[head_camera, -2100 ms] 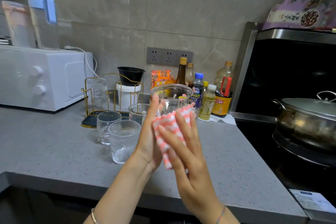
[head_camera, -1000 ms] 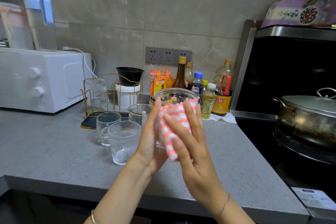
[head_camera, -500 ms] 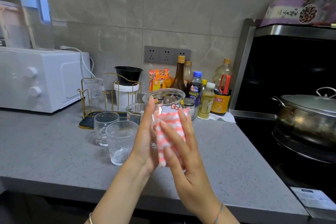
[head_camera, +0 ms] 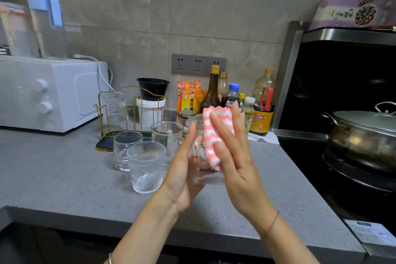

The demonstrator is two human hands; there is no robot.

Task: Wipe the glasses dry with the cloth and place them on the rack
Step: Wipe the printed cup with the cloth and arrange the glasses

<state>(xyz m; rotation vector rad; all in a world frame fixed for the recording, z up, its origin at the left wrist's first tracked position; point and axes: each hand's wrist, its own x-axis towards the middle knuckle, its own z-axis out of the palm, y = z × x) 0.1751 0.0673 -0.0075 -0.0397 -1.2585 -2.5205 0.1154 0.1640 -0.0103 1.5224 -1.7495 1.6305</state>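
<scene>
My left hand [head_camera: 184, 169] grips a clear printed glass [head_camera: 203, 174] above the counter. My right hand [head_camera: 233, 156] presses a pink-and-white cloth [head_camera: 214, 135] flat against that glass's outer side. Three more glasses stand to the left on the counter: a ribbed glass [head_camera: 145, 169], a footed glass [head_camera: 126, 150] and a handled glass [head_camera: 167, 139]. Behind them stands a gold wire rack [head_camera: 130, 113] on a dark tray, with one glass [head_camera: 113, 105] hung upside down on it.
A white microwave [head_camera: 42, 94] with jugs on top sits at the left. Sauce bottles [head_camera: 235, 96], a white tub [head_camera: 150, 109] and a black bowl line the wall. At the right is a stove with a lidded steel pot [head_camera: 364, 135]. The grey counter [head_camera: 64, 178] edge runs below my wrists.
The glass has sunk lower between my hands and turned a little. The cloth and my right hand have slid up its side toward the rim. The view has shifted slightly.
</scene>
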